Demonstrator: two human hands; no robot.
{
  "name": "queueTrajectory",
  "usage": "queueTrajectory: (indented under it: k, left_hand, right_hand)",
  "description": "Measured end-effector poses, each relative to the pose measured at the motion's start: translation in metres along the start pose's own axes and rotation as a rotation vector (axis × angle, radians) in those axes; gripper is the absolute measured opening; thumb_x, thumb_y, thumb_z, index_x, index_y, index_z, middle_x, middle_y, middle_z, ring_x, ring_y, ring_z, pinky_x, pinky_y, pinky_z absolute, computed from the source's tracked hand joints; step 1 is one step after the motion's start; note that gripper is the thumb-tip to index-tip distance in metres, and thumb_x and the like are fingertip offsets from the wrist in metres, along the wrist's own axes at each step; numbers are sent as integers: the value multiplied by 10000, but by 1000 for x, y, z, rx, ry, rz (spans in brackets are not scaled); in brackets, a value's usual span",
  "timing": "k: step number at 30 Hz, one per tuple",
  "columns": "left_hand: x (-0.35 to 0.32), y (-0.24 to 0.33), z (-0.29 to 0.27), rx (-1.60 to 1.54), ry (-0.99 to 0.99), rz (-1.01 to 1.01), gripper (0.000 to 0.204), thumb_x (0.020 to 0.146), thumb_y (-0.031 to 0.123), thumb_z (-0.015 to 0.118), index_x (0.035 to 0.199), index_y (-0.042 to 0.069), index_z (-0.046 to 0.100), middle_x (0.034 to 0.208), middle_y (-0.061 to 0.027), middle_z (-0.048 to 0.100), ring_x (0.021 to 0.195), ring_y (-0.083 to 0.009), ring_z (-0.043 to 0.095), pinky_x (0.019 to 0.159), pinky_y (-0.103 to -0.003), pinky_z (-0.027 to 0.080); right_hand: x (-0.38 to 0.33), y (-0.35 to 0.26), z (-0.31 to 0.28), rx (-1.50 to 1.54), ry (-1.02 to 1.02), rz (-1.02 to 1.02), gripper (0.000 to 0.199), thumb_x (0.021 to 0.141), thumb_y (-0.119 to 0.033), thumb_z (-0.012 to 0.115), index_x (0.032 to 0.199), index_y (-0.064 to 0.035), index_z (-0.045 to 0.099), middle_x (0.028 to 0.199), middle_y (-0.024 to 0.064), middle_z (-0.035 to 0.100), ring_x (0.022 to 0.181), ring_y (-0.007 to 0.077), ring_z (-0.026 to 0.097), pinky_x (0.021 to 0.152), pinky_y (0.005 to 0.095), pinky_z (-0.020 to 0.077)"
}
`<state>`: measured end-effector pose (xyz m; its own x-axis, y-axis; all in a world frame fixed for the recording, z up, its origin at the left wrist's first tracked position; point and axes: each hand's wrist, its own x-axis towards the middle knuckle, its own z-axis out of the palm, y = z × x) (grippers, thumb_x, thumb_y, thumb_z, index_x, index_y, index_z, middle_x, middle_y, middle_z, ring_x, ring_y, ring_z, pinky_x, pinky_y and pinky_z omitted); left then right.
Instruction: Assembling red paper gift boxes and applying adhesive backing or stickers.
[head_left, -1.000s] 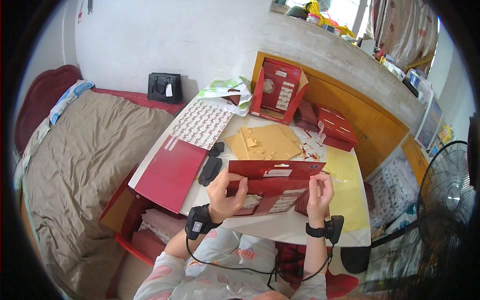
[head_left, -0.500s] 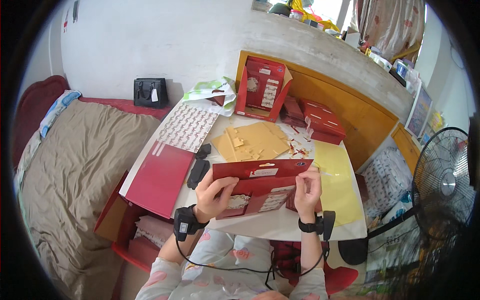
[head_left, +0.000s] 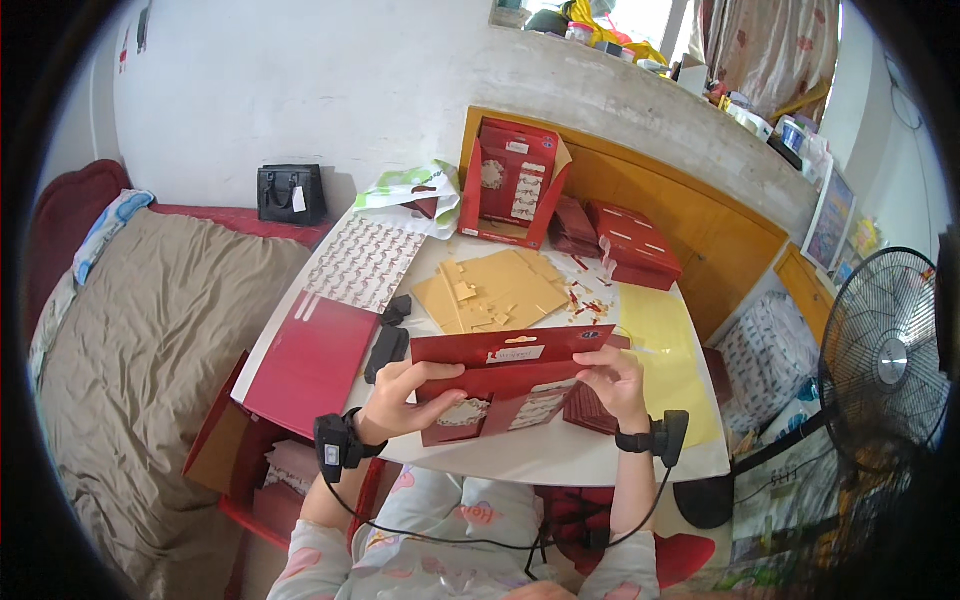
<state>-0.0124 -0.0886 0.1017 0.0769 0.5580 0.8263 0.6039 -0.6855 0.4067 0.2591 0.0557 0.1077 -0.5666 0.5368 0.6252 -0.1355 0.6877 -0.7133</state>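
A red cardboard package [head_left: 500,392] with a hang hole, a white label and printed white patches is held tilted above the table's front edge. My left hand [head_left: 402,398] grips its left side, fingers along the fold below the top flap and thumb on the front. At the upper right, my right hand [head_left: 615,382] pinches the same package near its fold, the thumb mostly hidden. Partly behind the package, beside my right hand, lies a stack of dark red pieces [head_left: 590,408]. Each wrist wears a black strapped device with a cable.
On the white table [head_left: 480,462] lie tan cardboard sheets [head_left: 520,283], small scraps [head_left: 588,303], a patterned sheet [head_left: 365,262], red sheets [head_left: 308,350], black objects [head_left: 388,347] and yellow paper [head_left: 655,312]. A red display box [head_left: 515,236] and red stack [head_left: 640,240] stand behind. A fan [head_left: 885,355] is right.
My wrists have swung outward and the left fingers lie flatter along the package's fold. My right fingers have turned inward over its edge. The package stays in both hands; the view has shifted slightly.
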Motion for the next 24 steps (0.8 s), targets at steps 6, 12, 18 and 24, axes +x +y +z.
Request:
queueTrajectory:
  k: [6,12,18,24]
  left_hand:
    - [2,-2,2,6,14,29,321,698,39,759,986,21,617,840,-127,658,602,-188,626,507,-252,466]
    - [2,-2,-2,0,-1,15,320,706,40,755,994,24,617,870,-134,656,648,-204,642,539,-256,480]
    - [8,0,-1,-30,-25,15,312,709,88,766,984,18,635,859,-127,661,685,-219,651,597,-271,493]
    - [1,-3,-5,-32,-33,30,334,711,64,759,1009,10,618,878,-136,654,662,-208,634,545,-264,480]
  right_hand:
    - [5,-1,-1,18,11,-36,185,753,-8,709,933,-27,672,796,41,636,682,89,554,617,211,437]
    - [4,3,2,-45,-19,-79,235,771,41,667,993,-38,674,820,49,617,703,89,565,618,194,453]
    - [-1,14,3,-130,48,-142,225,778,17,659,990,-50,694,720,42,557,610,101,474,552,221,370]
    - [7,-4,1,-85,-30,-2,267,741,33,684,992,-59,693,738,30,596,623,93,535,571,195,444]
